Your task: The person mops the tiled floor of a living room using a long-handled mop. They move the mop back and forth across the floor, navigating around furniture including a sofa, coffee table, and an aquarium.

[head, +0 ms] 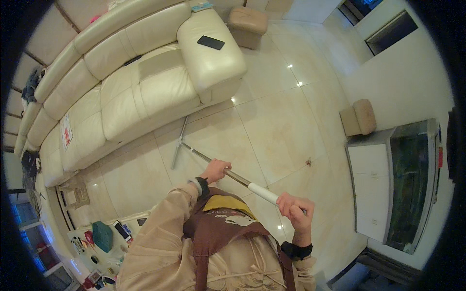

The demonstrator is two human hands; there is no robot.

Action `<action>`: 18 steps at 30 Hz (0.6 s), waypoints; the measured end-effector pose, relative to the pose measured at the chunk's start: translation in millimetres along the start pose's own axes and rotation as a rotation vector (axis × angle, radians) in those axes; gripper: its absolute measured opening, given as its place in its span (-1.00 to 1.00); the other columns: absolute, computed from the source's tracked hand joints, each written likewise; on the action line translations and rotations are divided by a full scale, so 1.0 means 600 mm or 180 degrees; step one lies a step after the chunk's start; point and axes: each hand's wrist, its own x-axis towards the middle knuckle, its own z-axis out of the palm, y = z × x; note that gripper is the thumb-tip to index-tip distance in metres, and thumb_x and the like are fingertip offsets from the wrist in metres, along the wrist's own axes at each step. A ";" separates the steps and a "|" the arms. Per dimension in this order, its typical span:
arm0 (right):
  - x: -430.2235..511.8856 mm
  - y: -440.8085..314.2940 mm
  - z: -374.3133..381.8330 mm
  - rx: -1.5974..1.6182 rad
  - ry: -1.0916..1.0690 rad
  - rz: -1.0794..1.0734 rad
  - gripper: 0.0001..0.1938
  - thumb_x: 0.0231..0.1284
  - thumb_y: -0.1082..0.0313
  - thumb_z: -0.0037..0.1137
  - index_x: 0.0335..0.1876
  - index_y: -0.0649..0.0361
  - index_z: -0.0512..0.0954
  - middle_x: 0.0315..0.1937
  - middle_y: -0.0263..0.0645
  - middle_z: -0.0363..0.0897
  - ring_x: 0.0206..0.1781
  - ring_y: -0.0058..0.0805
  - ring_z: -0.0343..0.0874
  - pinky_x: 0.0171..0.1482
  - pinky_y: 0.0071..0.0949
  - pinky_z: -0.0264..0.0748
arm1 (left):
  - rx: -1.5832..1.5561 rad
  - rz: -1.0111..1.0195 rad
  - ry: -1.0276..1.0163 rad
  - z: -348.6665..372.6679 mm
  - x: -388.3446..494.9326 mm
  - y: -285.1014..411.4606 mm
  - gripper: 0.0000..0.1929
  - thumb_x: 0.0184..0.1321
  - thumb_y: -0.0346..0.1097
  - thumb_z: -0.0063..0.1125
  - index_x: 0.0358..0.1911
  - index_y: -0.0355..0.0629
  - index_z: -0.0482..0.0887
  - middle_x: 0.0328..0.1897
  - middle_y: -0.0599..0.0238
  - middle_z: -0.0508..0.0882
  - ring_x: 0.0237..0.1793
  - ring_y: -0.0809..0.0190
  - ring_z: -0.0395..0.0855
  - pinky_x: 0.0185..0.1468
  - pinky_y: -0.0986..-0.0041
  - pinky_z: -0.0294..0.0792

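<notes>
My left hand [216,170] is wrapped around the metal pole of a flat floor mop [238,176], about midway along it. Around the white grip [263,192] at the pole's near end, my right hand [296,211] is closed. The pole slants away to the upper left and ends in a long, narrow mop head [176,154]. That head lies on the glossy tiled floor [214,134], beside the front of a cream leather sofa [145,105]. Its underside is hidden.
A phone [210,42] lies on the sofa's wide arm section. Stools stand at the far end [248,25] and at the right [358,117], by an aquarium on a white cabinet [369,189]. A cluttered table [82,251] is at lower left. Small debris [308,162] lies on the floor.
</notes>
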 end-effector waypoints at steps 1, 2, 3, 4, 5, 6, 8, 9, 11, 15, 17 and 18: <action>0.009 0.001 0.001 0.0070 0.0075 -0.0028 -0.78 -0.11 0.57 -0.23 -0.80 0.23 0.23 -0.80 -0.27 0.27 -0.68 -0.45 0.19 -0.31 -0.30 0.29 | 0.0006 -0.0037 0.0052 -0.006 0.002 -0.003 -0.81 -0.11 -0.42 0.16 -0.34 -0.04 0.60 -0.46 0.16 0.66 -0.34 -0.06 0.59 -0.24 0.13 0.37; 0.015 0.002 0.003 0.0133 0.0094 -0.0059 -0.79 -0.12 0.57 -0.23 -0.80 0.24 0.23 -0.80 -0.27 0.27 -0.68 -0.45 0.20 -0.31 -0.30 0.29 | 0.0020 0.0017 0.0033 -0.010 0.007 -0.005 -0.80 -0.11 -0.42 0.16 -0.34 -0.03 0.60 -0.46 0.18 0.66 -0.34 -0.06 0.59 -0.24 0.14 0.37; 0.021 0.003 0.005 0.0226 0.0110 -0.0111 -0.79 -0.13 0.57 -0.23 -0.80 0.24 0.23 -0.80 -0.27 0.27 -0.68 -0.45 0.20 -0.31 -0.29 0.29 | 0.0044 0.0014 0.0038 -0.015 0.011 -0.008 -0.80 -0.11 -0.43 0.16 -0.34 -0.03 0.60 -0.46 0.19 0.66 -0.34 -0.05 0.60 -0.24 0.14 0.37; 0.026 0.004 0.006 0.0169 0.0106 -0.0124 -0.79 -0.12 0.57 -0.21 -0.79 0.25 0.25 -0.79 -0.28 0.27 -0.68 -0.46 0.19 -0.32 -0.30 0.30 | 0.0024 0.0038 0.0009 -0.019 0.015 -0.011 -0.80 -0.12 -0.43 0.16 -0.34 -0.03 0.60 -0.46 0.20 0.66 -0.35 -0.05 0.60 -0.23 0.14 0.37; 0.029 0.004 0.009 0.0140 0.0106 -0.0170 -0.79 -0.11 0.56 -0.19 -0.79 0.26 0.26 -0.79 -0.30 0.26 -0.68 -0.47 0.19 -0.34 -0.31 0.30 | 0.0099 0.0012 0.0041 -0.023 0.019 -0.014 -0.80 -0.12 -0.43 0.16 -0.34 -0.03 0.60 -0.46 0.21 0.66 -0.36 -0.04 0.60 -0.25 0.15 0.37; 0.033 0.005 0.011 0.0087 0.0191 -0.0143 -0.78 -0.11 0.56 -0.18 -0.79 0.27 0.27 -0.79 -0.31 0.26 -0.67 -0.48 0.19 -0.36 -0.31 0.30 | 0.0121 0.0012 0.0029 -0.028 0.022 -0.017 -0.80 -0.12 -0.43 0.16 -0.34 -0.02 0.60 -0.47 0.21 0.66 -0.37 -0.04 0.60 -0.26 0.16 0.37; 0.040 0.007 0.017 0.0065 0.0178 -0.0143 -0.77 -0.10 0.56 -0.19 -0.80 0.26 0.25 -0.80 -0.31 0.25 -0.68 -0.48 0.18 -0.37 -0.31 0.28 | 0.0131 -0.0030 -0.0084 -0.034 0.029 -0.025 -0.78 -0.11 -0.42 0.15 -0.32 0.00 0.60 -0.46 0.23 0.66 -0.35 -0.01 0.60 -0.22 0.20 0.34; 0.042 0.008 0.020 0.0087 0.0166 -0.0214 -0.76 -0.09 0.57 -0.19 -0.80 0.26 0.24 -0.80 -0.31 0.25 -0.68 -0.48 0.17 -0.38 -0.32 0.27 | 0.0123 -0.0074 -0.0177 -0.036 0.032 -0.028 -0.77 -0.11 -0.41 0.15 -0.30 0.02 0.60 -0.44 0.25 0.67 -0.32 0.02 0.60 -0.17 0.24 0.30; 0.047 0.012 0.022 0.0249 0.0458 -0.0208 -0.74 -0.08 0.57 -0.19 -0.81 0.25 0.20 -0.81 -0.30 0.24 -0.69 -0.47 0.16 -0.39 -0.32 0.25 | 0.0038 -0.0057 -0.0292 -0.036 0.040 -0.034 -0.77 -0.11 -0.41 0.14 -0.29 0.04 0.59 -0.44 0.24 0.66 -0.31 0.03 0.60 -0.15 0.25 0.29; 0.036 0.018 0.006 0.0505 0.0933 -0.0262 -0.70 -0.03 0.58 -0.16 -0.80 0.24 0.12 -0.81 -0.29 0.20 -0.69 -0.47 0.14 -0.48 -0.35 0.19 | -0.0118 0.0210 -0.0550 -0.015 0.069 -0.034 -0.75 -0.14 -0.45 0.12 -0.30 -0.03 0.61 -0.46 0.13 0.65 -0.37 -0.06 0.60 -0.27 0.16 0.38; 0.010 0.014 -0.007 0.0206 0.1083 -0.0415 -0.69 0.00 0.58 -0.16 -0.78 0.23 0.10 -0.82 -0.31 0.14 -0.70 -0.47 0.12 -0.53 -0.37 0.15 | -0.0154 0.0430 -0.0718 0.009 0.090 -0.021 -0.74 -0.16 -0.46 0.11 -0.30 -0.07 0.62 -0.46 0.08 0.65 -0.38 -0.10 0.61 -0.30 0.14 0.41; -0.009 0.010 -0.012 0.0027 0.1175 -0.0553 -0.68 0.02 0.58 -0.16 -0.77 0.23 0.09 -0.82 -0.32 0.11 -0.70 -0.48 0.12 -0.55 -0.37 0.14 | -0.0199 0.0575 -0.0789 0.024 0.100 -0.010 -0.74 -0.16 -0.45 0.11 -0.30 -0.08 0.63 -0.45 0.07 0.65 -0.38 -0.10 0.61 -0.29 0.13 0.42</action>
